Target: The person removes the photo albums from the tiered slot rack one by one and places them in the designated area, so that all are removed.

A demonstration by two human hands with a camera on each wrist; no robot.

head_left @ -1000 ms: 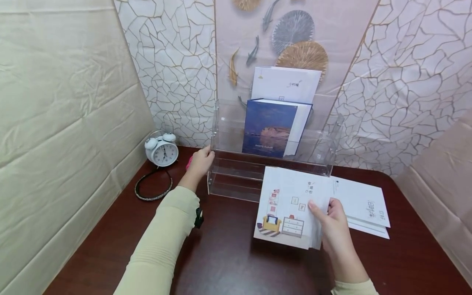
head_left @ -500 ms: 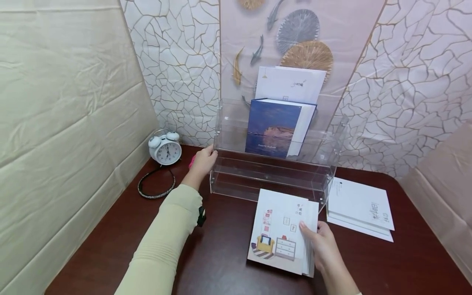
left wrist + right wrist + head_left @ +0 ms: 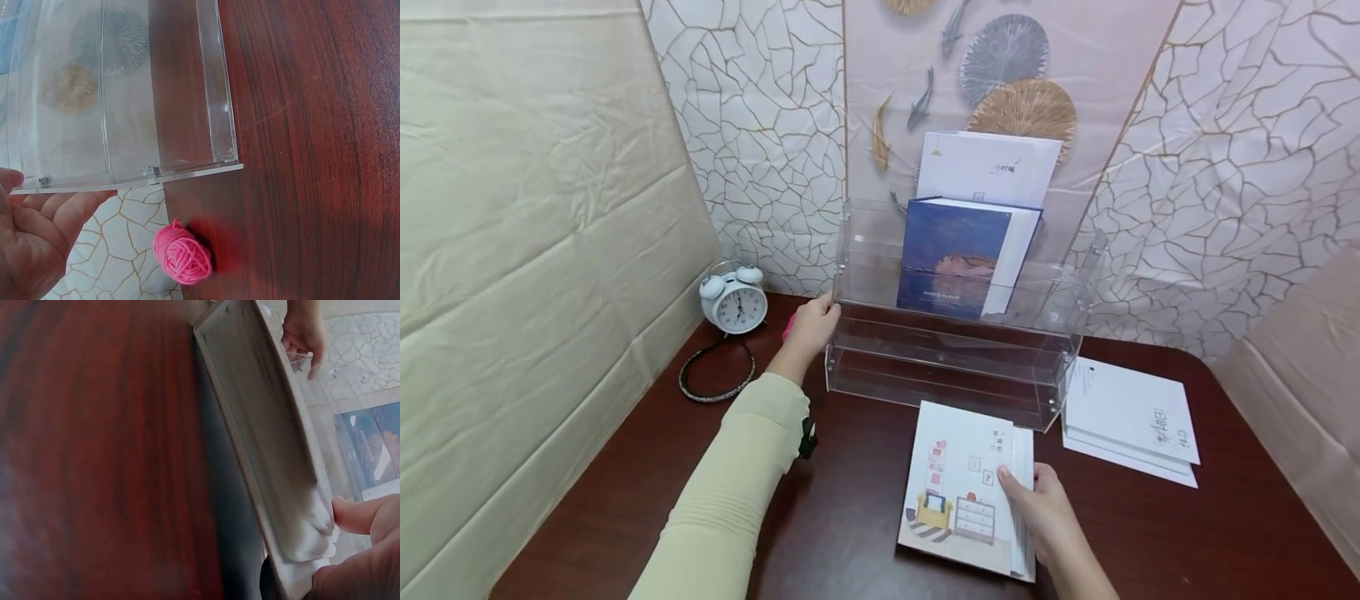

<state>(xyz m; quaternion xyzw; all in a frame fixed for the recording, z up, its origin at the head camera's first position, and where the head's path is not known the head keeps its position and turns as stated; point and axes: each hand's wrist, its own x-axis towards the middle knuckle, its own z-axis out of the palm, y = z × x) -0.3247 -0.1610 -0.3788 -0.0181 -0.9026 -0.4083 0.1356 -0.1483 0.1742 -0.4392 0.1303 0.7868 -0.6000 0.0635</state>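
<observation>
My right hand [image 3: 1041, 508] grips the right edge of a white album [image 3: 951, 492], its thumb on the cover. An armchair and a dresser are drawn on that cover. In the right wrist view the album's page edges [image 3: 262, 425] show, low over the table. My left hand [image 3: 814, 325] holds the left side panel of a clear acrylic rack [image 3: 940, 360]; in the left wrist view thumb and fingers [image 3: 78, 209] lie on either side of the panel. A blue photo album [image 3: 955, 258] stands in the rack's upper tier, before a taller white album [image 3: 988, 165].
Several white albums or booklets [image 3: 1131, 408] lie stacked right of the rack. A white alarm clock [image 3: 735, 304] and a dark cord loop [image 3: 715, 393] are at the left. Pink yarn [image 3: 182, 253] sits beside the rack's left side. Fabric-covered walls [image 3: 550, 208] enclose the table.
My right hand has drawn the white album toward me and slightly left, down from in front of the rack. The left hand stays on the rack's side.
</observation>
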